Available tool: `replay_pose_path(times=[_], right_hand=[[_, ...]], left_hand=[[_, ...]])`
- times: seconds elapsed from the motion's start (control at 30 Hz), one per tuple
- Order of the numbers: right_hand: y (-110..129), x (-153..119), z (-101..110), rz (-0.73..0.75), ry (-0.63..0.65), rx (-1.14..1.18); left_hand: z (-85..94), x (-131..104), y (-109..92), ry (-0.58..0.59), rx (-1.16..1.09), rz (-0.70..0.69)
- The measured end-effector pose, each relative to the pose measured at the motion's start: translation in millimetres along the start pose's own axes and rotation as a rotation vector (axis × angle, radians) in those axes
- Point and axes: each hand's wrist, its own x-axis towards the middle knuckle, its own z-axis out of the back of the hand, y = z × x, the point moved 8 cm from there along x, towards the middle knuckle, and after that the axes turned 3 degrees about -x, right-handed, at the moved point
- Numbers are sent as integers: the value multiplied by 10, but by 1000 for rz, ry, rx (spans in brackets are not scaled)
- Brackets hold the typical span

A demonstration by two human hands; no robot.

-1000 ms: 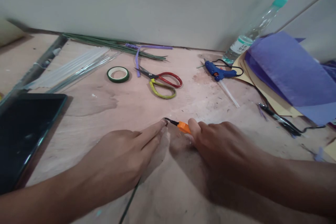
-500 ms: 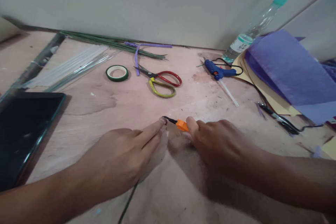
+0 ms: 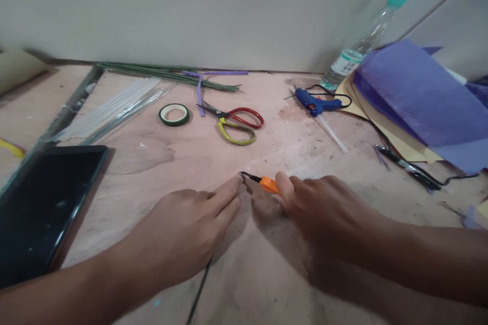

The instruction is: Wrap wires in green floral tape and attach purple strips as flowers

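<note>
Both hands low on a worn wooden table [image 3: 160, 162], fingertips nearly meeting at centre.

Right hand [image 3: 328, 208]: fingers curled down around an orange-handled tool [image 3: 268, 184], thumb laid along the handle. Only the front of the handle and the thin dark tip show; the rest is under the hand. The tip points left and reaches the left index fingertip.

Left hand [image 3: 183, 228]: palm down, fingers together and stretched forward, pressing flat on the table. A thin green wire [image 3: 199, 294] runs out from under this hand toward the near edge (whether the fingers pinch it or merely pin it down, cannot tell). The tool tip and the wire seem to meet under the left fingertips; the exact contact is hidden.

Beyond the hands:
- scissors [image 3: 234, 122], one red loop and one yellow, lying closed, mid-table
- green tape roll [image 3: 174, 114] just left of the scissors
- bundle of green wires [image 3: 168, 73] along the wall, a purple strip [image 3: 199, 92] lying across it
- clear sticks [image 3: 114, 109] in a sheaf, far left
- dark tablet [image 3: 41, 203] at the left edge, screen off
- blue glue gun [image 3: 318, 104] with black cord, right of centre
- plastic bottle [image 3: 362, 45] leaning at the wall
- purple paper [image 3: 419, 96] over tan sheets, far right
- black pliers [image 3: 412, 172] near the paper
</note>
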Motion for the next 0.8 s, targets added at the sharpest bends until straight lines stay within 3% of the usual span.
replay_pose_path(times=[0.2,0.4,0.8], right_hand=[[-101,-110,-90,-49,-77,11],[-146,-33,-90,-36,-93,25],[-84,-41,-38,12,-171,22]], left_hand=[[26,10,6,-6,-21,9],[31,-14,1,-43,7,26],[13,-76,-29,-124,46,4]])
